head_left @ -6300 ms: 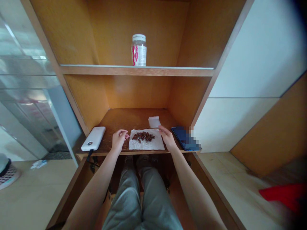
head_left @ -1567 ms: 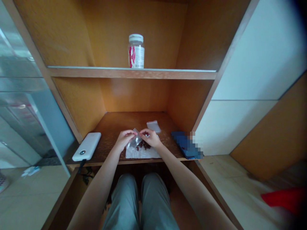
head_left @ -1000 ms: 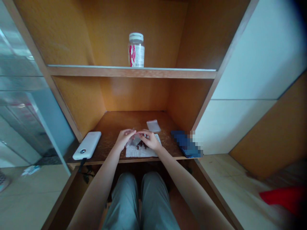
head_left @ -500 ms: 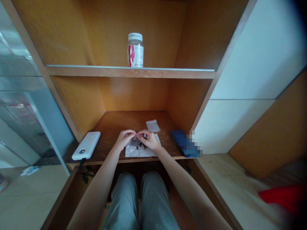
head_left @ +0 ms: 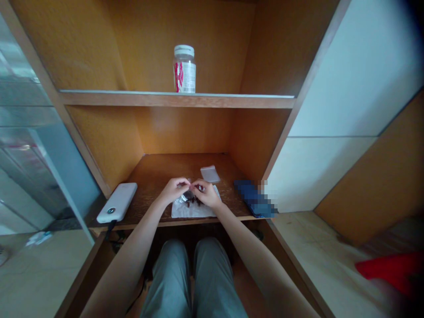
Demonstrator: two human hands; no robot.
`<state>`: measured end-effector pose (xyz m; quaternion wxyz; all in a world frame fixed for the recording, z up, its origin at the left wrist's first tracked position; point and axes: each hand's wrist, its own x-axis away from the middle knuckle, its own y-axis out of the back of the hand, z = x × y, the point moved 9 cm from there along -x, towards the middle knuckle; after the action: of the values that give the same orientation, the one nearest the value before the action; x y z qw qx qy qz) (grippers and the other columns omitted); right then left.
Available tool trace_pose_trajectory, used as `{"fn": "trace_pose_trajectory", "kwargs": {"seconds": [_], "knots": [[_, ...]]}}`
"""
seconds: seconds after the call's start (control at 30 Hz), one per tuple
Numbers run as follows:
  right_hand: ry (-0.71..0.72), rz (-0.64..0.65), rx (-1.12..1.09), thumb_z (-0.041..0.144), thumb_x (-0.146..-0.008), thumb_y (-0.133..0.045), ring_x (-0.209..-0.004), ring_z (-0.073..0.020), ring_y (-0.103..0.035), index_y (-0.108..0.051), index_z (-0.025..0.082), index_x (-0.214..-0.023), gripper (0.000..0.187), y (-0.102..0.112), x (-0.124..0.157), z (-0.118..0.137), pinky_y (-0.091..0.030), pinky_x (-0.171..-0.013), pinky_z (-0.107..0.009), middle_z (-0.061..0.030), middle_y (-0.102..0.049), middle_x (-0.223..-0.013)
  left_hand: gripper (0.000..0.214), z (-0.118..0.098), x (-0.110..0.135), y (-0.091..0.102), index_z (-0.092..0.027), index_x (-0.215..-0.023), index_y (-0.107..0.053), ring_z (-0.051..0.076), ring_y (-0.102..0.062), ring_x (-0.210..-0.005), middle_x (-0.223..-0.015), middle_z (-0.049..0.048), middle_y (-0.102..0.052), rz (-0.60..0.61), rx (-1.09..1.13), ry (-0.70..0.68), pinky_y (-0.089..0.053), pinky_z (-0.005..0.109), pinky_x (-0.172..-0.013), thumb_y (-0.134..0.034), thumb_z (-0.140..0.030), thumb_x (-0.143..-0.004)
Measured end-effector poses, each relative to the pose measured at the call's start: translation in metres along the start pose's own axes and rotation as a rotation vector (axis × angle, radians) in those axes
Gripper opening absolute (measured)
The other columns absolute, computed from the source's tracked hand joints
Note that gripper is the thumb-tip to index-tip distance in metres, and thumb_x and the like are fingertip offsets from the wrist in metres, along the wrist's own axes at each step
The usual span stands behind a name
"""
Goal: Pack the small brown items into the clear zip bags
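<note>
My left hand (head_left: 175, 190) and my right hand (head_left: 206, 193) meet fingertip to fingertip above a white sheet (head_left: 192, 212) at the front of the lower shelf. Both are closed in a pinch; what lies between the fingertips is too small to make out. Under the fingers a crinkled piece of clear plastic (head_left: 187, 196) shines, and I cannot tell whether it is held. Several small dark reddish-brown pieces (head_left: 192, 203) are scattered on the sheet, partly hidden by my right hand. Just behind that hand lies a small flat clear bag (head_left: 210, 174).
A white power bank (head_left: 118, 202) with a black cable is at the shelf's left edge. To the right lies a dark blue, partly pixelated object (head_left: 253, 198). A clear jar with a white lid (head_left: 184, 70) stands on the upper shelf (head_left: 179, 100). My knees are below the front edge.
My fingertips stay together, with the left hand's fingers shifted slightly. The clear plastic beneath them lies a little differently. The whole view has drifted slightly as my head moved.
</note>
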<state>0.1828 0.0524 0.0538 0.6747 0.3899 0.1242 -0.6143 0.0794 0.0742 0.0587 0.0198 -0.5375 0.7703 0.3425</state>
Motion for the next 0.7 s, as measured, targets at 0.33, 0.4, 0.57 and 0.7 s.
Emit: {"fn": "trace_pose_trajectory", "kwargs": {"seconds": [0.33,0.4,0.57,0.7], "knots": [[-0.023,-0.024,0.035,0.021,-0.076,-0.047,-0.062,-0.0122,-0.051,-0.060,0.019,-0.076,0.013,0.000,0.001,-0.008,-0.040,-0.059,-0.023,-0.0010,-0.059,-0.071,0.009,-0.052,0.003,-0.001,-0.019,-0.060,-0.059,0.016,-0.051,-0.073,-0.077,0.0029,-0.055,-0.045,-0.550,-0.078,-0.036,0.029,-0.072,-0.055,-0.019,-0.068],[-0.013,-0.038,0.034,0.021,-0.076,-0.048,-0.061,-0.0121,-0.050,-0.059,0.019,-0.076,0.012,0.002,0.001,-0.006,-0.040,-0.058,-0.023,-0.0011,-0.059,-0.071,0.008,-0.058,0.004,-0.001,-0.019,-0.060,-0.058,0.018,-0.051,-0.076,-0.079,0.0035,-0.055,-0.096,-0.601,-0.080,-0.035,0.031,-0.074,-0.056,-0.020,-0.068],[0.003,-0.047,0.032,0.024,-0.078,-0.046,-0.063,-0.0127,-0.050,-0.060,0.018,-0.079,0.015,0.005,0.001,-0.005,-0.040,-0.059,-0.023,-0.0023,-0.059,-0.071,0.012,-0.061,0.006,0.000,-0.018,-0.066,-0.059,0.021,-0.049,-0.085,-0.088,0.0062,-0.056,-0.159,-0.644,-0.054,-0.034,0.035,-0.078,-0.053,-0.025,-0.073],[0.009,-0.045,0.025,0.025,-0.079,-0.045,-0.063,-0.0130,-0.050,-0.060,0.018,-0.079,0.017,0.004,0.000,-0.002,-0.040,-0.060,-0.024,-0.0026,-0.060,-0.072,0.009,-0.062,0.007,-0.001,-0.018,-0.068,-0.059,0.023,-0.047,-0.093,-0.100,0.0076,-0.055,-0.185,-0.720,-0.055,-0.034,0.037,-0.080,-0.052,-0.020,-0.073]]}}
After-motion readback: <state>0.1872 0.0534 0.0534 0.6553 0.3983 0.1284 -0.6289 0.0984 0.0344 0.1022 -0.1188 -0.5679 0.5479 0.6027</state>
